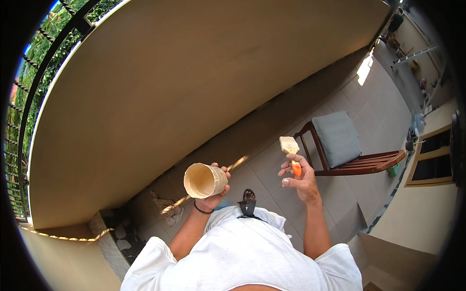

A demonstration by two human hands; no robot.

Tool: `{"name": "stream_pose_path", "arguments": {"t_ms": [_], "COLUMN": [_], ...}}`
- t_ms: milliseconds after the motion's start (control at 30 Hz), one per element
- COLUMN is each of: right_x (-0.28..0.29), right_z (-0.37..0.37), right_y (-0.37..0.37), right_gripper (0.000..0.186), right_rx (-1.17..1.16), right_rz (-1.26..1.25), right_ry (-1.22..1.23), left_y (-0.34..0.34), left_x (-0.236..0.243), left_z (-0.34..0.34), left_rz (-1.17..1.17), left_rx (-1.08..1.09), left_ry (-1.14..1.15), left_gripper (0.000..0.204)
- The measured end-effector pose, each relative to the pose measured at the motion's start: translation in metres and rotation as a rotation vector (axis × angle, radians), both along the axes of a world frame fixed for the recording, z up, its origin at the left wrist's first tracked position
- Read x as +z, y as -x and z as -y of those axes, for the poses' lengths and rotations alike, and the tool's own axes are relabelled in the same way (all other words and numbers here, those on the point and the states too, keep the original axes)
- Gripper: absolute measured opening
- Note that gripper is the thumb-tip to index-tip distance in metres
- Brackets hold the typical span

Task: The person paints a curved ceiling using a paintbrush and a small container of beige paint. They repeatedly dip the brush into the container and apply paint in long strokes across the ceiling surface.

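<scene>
Pale floor tiles [340, 203] spread below the person whose hands I watch from afar. Nearest to me is the white shirt [242, 257]. Ahead of it, on my left, the left hand [212, 202] grips a cream tub [205, 180], its fingers curled around the far side; the tub is round and ridged outside, its open mouth tilted toward me, the inside coated cream with uneven streaks. To the right, the right hand [305, 183] holds a paintbrush [290, 145] between bent fingers, thumb apart; I see its flat, pale, caked bristles pointing away from the body, and an orange-tipped handle. Beyond that hand stands a wooden chair [361, 165] with a grey cushion [336, 139]. Farther off I make out a tan wall [194, 87] and, past it, greenery [53, 53] behind a dark railing [23, 126].
</scene>
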State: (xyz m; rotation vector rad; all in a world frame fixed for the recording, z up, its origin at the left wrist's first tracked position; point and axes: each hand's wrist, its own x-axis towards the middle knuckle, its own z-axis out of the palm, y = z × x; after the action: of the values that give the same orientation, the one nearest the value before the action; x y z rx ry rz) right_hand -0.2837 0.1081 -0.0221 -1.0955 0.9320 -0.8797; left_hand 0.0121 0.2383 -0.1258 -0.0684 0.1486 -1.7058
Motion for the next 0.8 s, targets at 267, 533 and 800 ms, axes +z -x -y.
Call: {"name": "stream_pose_path", "arguments": {"t_ms": [267, 533, 800], "right_x": [0.002, 0.042, 0.119], "right_z": [0.040, 0.071, 0.084], "right_y": [0.002, 0.004, -0.056], "right_gripper": [0.047, 0.052, 0.027], "right_rx": [-0.163, -0.684, -0.547], "right_rz": [-0.700, -0.141, 0.049], "right_ry": [0.366, -0.015, 0.385], "left_y": [0.000, 0.003, -0.012], "left_x": [-0.001, 0.001, 0.036], "left_z": [0.056, 0.134, 0.190], "left_rz": [0.118, 0.206, 0.278], "left_rx": [-0.064, -0.076, -0.135], "left_ry": [-0.133, -0.076, -0.260], "left_gripper": [0.059, 0.061, 0.043]}}
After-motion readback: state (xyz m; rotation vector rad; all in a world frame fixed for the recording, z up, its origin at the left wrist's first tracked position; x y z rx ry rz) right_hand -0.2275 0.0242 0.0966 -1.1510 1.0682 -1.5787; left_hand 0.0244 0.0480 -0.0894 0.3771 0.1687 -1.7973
